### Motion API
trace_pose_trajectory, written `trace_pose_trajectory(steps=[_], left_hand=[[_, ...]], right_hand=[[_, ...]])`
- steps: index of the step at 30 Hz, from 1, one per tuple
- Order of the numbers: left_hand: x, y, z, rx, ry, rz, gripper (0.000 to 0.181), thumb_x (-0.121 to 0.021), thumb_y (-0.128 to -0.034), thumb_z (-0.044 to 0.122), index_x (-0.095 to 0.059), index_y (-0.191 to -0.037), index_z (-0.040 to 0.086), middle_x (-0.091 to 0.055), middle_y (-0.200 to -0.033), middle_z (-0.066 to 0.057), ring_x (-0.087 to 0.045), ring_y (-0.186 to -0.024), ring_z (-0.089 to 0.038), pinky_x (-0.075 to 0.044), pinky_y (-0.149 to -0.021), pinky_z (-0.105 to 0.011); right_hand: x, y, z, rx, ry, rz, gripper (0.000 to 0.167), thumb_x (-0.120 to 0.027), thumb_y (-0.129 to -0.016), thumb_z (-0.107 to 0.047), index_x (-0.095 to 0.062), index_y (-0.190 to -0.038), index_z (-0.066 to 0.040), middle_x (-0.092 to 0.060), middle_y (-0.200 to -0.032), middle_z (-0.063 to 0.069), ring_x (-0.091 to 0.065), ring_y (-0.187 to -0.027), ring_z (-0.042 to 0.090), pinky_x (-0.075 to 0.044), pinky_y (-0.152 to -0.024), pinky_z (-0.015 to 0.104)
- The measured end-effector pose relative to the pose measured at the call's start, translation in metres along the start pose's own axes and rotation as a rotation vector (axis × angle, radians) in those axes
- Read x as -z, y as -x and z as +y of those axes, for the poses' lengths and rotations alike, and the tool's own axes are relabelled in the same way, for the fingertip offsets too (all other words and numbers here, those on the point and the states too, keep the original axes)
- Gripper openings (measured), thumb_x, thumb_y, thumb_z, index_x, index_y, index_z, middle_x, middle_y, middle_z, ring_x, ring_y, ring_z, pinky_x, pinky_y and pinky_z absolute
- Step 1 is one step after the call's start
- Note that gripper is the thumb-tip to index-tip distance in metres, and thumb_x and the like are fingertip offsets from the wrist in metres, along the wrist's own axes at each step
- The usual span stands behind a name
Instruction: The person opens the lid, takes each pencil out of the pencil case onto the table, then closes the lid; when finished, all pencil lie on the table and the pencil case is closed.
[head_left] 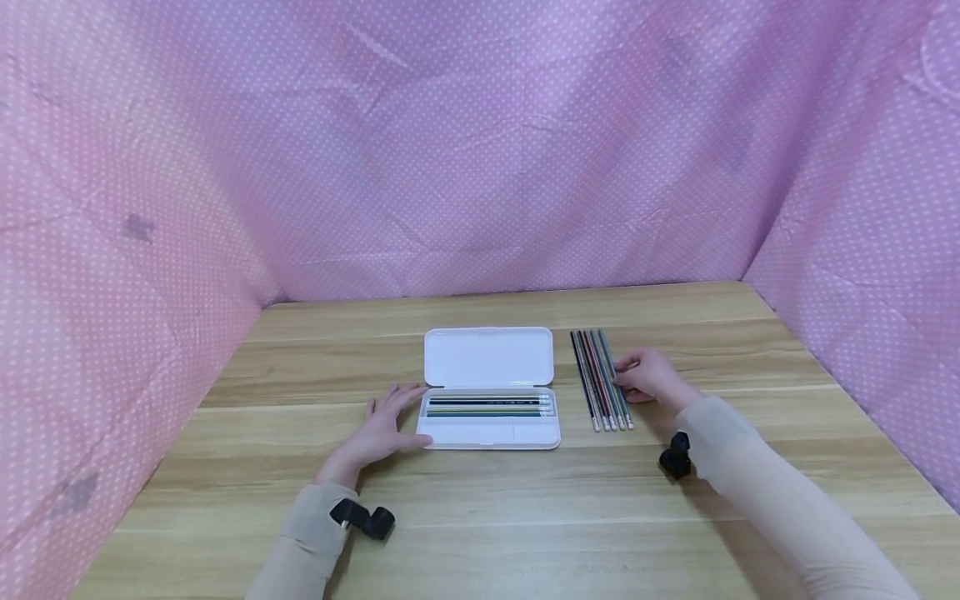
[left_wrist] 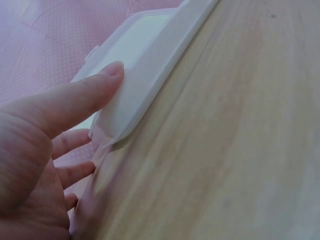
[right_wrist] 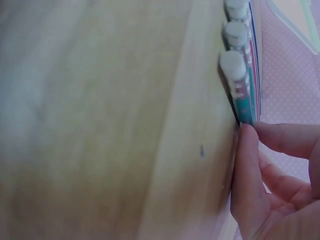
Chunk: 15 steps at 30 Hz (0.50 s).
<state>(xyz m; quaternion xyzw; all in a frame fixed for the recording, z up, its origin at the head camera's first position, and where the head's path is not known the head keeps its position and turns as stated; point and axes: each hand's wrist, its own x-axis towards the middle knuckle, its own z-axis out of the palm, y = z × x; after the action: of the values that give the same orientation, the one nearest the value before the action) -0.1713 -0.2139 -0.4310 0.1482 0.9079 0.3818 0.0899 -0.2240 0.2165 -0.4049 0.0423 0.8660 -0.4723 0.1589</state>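
Note:
A white pencil case (head_left: 465,432) lies with its lid (head_left: 487,357) folded back on the wooden table. Several pencils (head_left: 487,401) lie side by side in its back part. My left hand (head_left: 381,432) rests at the case's left end, fingers spread; in the left wrist view the thumb (left_wrist: 97,90) touches the case's front wall. To the right of the case, more pencils (head_left: 596,379) form a row, eraser ends toward me. My right hand (head_left: 651,375) pinches the rightmost one, a teal pencil (right_wrist: 243,107) with a white eraser, between thumb and index finger.
A wooden table (head_left: 510,517) carries everything. Pink dotted cloth (head_left: 480,167) hangs behind it and along both sides. Small black devices are strapped to both wrists over beige sleeves (head_left: 780,492).

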Motion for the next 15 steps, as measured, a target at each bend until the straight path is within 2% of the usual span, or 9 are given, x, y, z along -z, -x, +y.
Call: trace_pose_trajectory(steps=[15], left_hand=[[0.001,-0.0004,0.0,-0.004,0.006,-0.006,0.081,-0.079,-0.0741,0.029,-0.04,-0.143,0.011,-0.029,-0.152,-0.016,-0.005,-0.143,-0.044,0.011,-0.109,-0.064]], right_hand=[[-0.0001,0.0005,-0.0013,-0.005,-0.003,-0.004,0.034,-0.059,-0.088,-0.001,-0.051,-0.119,0.013,-0.065,-0.099,0.02,-0.062,-0.078,0.014,-0.058,-0.066,0.029]])
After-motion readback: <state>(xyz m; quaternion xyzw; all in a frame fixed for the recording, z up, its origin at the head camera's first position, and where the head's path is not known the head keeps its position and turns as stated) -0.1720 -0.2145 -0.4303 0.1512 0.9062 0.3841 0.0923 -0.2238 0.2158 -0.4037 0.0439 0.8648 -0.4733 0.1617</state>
